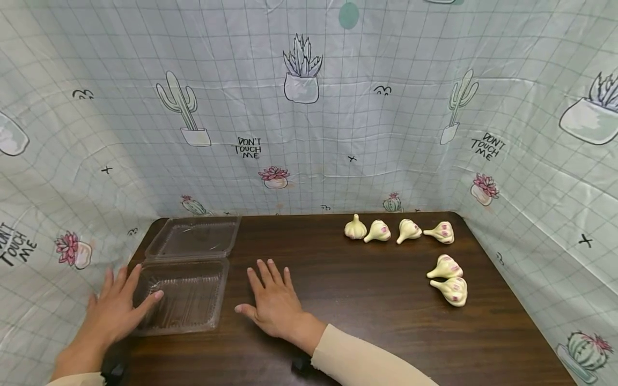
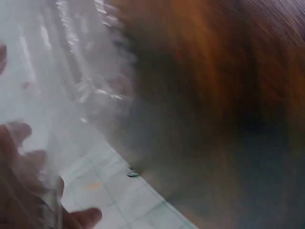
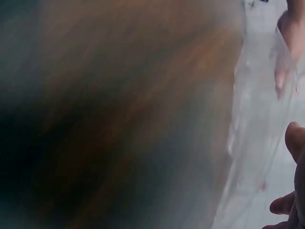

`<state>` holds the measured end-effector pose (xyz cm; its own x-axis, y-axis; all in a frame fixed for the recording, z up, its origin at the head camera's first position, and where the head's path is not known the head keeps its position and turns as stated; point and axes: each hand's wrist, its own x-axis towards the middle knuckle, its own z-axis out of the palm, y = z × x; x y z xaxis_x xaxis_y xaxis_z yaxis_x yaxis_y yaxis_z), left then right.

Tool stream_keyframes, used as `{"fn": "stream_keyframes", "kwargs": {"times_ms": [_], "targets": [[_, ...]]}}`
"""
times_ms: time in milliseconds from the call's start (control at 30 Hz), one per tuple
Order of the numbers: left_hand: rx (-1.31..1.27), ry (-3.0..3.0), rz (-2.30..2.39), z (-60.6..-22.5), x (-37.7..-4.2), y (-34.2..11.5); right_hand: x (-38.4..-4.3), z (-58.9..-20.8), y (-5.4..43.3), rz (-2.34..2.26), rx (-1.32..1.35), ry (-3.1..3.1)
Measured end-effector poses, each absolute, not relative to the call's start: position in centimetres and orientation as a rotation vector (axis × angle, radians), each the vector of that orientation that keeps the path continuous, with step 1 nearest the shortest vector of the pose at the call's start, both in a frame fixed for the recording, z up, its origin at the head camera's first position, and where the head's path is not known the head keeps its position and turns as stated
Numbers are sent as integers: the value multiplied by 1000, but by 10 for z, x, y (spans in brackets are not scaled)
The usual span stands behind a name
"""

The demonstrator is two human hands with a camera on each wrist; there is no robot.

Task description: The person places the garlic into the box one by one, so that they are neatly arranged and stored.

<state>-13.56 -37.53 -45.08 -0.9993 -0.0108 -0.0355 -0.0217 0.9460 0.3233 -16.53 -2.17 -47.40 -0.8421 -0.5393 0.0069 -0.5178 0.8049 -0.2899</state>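
Observation:
A clear plastic clamshell box lies unfolded on the left of the table, its tray (image 1: pixel 193 297) nearer and its lid (image 1: pixel 193 236) behind. My left hand (image 1: pixel 113 308) is at the tray's left side, fingers spread and thumb overlapping the tray in the head view. My right hand (image 1: pixel 275 305) is to the right of the tray, palm down with fingers extended, holding nothing. In the left wrist view, the box's clear plastic (image 2: pixel 81 52) appears beside my left fingers. The right wrist view shows the tray wall (image 3: pixel 257 100) between both hands.
Several garlic bulbs (image 1: pixel 409 230) are on the right of the brown table (image 1: pixel 338 300): some in a row along the back, plus a touching pair (image 1: pixel 451 291) nearer. A patterned curtain (image 1: pixel 328 139) encloses the table's back and sides.

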Motion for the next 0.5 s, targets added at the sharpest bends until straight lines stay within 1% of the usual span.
{"fn": "stream_keyframes", "kwargs": {"times_ms": [233,500], "targets": [[76,3019,596,-463,-131,-373,-160,-476,-46,-485,-923,2850],[99,2980,694,-462,-129,-338,-163,-475,-37,-536,-850,2838]]}}
